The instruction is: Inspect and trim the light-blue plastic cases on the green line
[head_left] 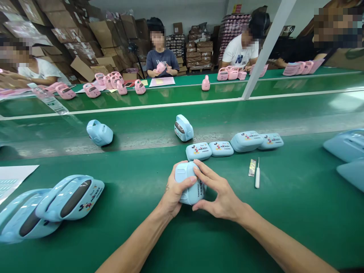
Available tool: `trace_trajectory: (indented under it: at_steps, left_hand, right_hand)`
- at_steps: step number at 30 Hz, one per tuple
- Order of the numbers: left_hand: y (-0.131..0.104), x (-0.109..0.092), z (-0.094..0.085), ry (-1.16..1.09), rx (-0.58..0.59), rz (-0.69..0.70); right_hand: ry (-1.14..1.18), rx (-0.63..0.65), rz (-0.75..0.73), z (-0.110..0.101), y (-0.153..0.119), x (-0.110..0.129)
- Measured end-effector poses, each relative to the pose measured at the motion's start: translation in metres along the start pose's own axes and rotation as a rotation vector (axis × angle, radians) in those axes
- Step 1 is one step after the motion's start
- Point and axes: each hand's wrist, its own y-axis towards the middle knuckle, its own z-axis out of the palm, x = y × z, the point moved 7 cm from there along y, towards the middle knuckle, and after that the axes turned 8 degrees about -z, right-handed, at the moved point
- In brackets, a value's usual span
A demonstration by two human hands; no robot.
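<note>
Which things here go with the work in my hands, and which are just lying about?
Seem to belong:
- blue case, in left hand and right hand
- Mickey pieces
- blue handled shells
- white-handled tool, perhaps

Seem just lying about:
- clear bottle
- small packet, use unclear

Blue case held in both hands
Printed blue covers line the green counter (127,212) beyond the blue case (186,189).

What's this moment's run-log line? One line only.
left hand: holding blue casing | right hand: fingers on same casing | white-handled tool: lying on green tabletop
</note>
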Motion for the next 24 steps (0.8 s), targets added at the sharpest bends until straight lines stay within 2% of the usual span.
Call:
trace_trajectory:
  at_steps: [2,4,7,10,14,17,20,24]
  left_hand:
    - [0.004,0.004,0.000,-0.048,0.064,-0.015]
    - [0.008,0.006,0.000,-0.059,0.145,-0.005]
    - [0.010,0.003,0.001,0.050,0.287,0.033]
    - [0.011,-0.003,-0.002,0.246,0.345,0.129]
    - [0.009,-0.012,-0.002,0.448,0.318,0.249]
    - [0.005,-0.018,-0.001,0.573,0.199,0.288]
    - [0.001,-0.026,0.001,0.681,0.082,0.332]
    - [-0.002,-0.030,0.008,0.696,0.070,0.351]
  right_hand:
    - [0.031,0.022,0.002,0.000,0.002,-0.003]
    - [0.091,-0.019,0.038,-0.007,0.002,-0.011]
    - [0.245,-0.178,0.246,-0.021,-0.004,-0.036]
    - [0.481,-0.198,0.421,-0.017,-0.009,-0.053]
    - [0.573,-0.274,0.429,-0.016,-0.006,-0.055]
    - [0.512,-0.313,0.407,-0.018,-0.004,-0.051]
    - [0.382,-0.293,0.386,-0.020,-0.003,-0.044]
    - [0.335,-0.238,0.411,-0.019,-0.005,-0.038]
